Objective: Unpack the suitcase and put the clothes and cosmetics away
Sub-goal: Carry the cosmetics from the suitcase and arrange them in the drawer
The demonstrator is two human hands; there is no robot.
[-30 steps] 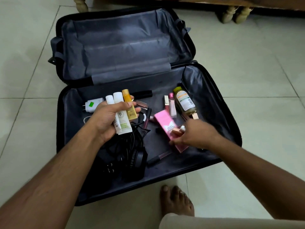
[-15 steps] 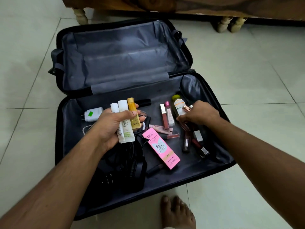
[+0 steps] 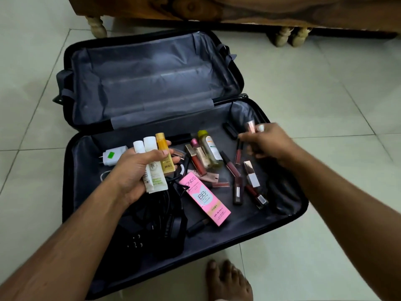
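Over the open suitcase [image 3: 288, 216] on the tiled floor | left hand [image 3: 134, 170] grips three tubes [image 3: 155, 164] | right hand [image 3: 265, 144], blurred, pinches small cosmetics | pink carton [image 3: 205, 198] and lipsticks [image 3: 236, 170] lie inside the suitcase

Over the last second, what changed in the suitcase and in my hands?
The right hand let go of the pink box, which now lies flat in the suitcase, moved toward the far right corner and picked up slim lip gloss tubes. More tubes now lie bare where it was. The left hand holds the same three tubes; charger and black cables stayed.
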